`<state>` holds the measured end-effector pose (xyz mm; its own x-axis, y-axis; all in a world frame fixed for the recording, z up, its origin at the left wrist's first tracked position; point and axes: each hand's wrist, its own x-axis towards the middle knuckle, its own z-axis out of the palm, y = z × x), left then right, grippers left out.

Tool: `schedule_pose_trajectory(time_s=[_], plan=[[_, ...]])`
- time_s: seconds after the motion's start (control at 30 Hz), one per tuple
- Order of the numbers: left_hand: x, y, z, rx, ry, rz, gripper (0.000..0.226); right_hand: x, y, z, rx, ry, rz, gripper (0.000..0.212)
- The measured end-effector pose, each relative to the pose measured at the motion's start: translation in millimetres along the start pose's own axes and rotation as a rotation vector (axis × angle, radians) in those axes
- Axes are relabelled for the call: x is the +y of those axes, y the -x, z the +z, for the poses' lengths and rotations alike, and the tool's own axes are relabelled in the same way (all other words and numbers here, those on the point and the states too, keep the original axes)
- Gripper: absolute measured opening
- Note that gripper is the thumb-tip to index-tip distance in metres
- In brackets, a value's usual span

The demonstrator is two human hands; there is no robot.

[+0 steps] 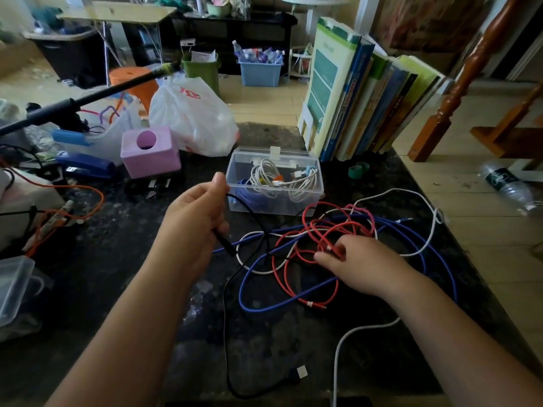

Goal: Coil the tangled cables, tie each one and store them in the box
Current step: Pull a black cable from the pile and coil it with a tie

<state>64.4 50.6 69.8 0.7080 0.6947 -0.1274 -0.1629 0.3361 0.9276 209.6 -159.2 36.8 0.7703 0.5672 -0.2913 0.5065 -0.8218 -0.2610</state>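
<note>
My left hand grips the black cable, its plug pointing down-right. Mid-tabletop, my right hand pinches the red cable in the tangle. The box behind holds white coils. No writing is legible.

A square pink plastic holder with a round hole sits beside a white plastic bag; upright books stand behind.

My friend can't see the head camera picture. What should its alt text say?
A person's left hand holds a black cable while the right hand pinches a red cable in a tangle with blue and white ones, before a clear box of coiled cables.
</note>
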Motion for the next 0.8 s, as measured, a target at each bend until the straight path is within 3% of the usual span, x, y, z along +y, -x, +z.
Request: schedule_pose_trajectory(time_s=[0.07,0.1,0.13,0.2,0.23,0.3,0.37,0.47,0.57,0.67,0.73,0.8], plan=[[5,2,2,-0.039,0.063,0.009,0.014,-9,12,-11,0.036,0.212,0.015,0.072],[7,3,4,-0.067,0.102,0.012,0.014,-15,18,-16,0.167,0.298,-0.004,0.075],[10,4,5,-0.101,0.151,0.009,0.019,-23,24,-19,0.334,0.303,-0.06,0.073],[16,10,6,-0.193,0.267,-0.007,0.026,-40,31,-15,0.552,0.057,-0.277,0.052],[19,13,8,-0.246,0.316,-0.013,0.024,-48,32,-10,0.53,-0.121,-0.395,0.042],[25,21,13,-0.332,0.366,-0.019,0.013,-62,30,6,0.3,-0.369,-0.501,0.038],[30,28,17,-0.394,0.387,-0.022,0.008,-65,22,26,0.152,-0.363,-0.478,0.038],[42,34,14,-0.464,0.398,0.027,0.012,-56,8,34,0.179,-0.294,-0.453,0.021],[54,30,-2,-0.372,0.349,0.1,0.011,-51,1,23,0.159,-0.741,-0.31,0.026],[51,17,-14,-0.035,0.055,0.112,0.019,-50,3,3,0.188,-1.218,-0.204,0.038],[43,7,-14,0.178,-0.368,0.125,0.021,-48,6,-9,0.198,-1.232,-0.249,0.04],[29,9,-9,0.273,-0.841,0.179,0.027,-51,10,-13,0.186,-1.121,-0.313,0.041]])
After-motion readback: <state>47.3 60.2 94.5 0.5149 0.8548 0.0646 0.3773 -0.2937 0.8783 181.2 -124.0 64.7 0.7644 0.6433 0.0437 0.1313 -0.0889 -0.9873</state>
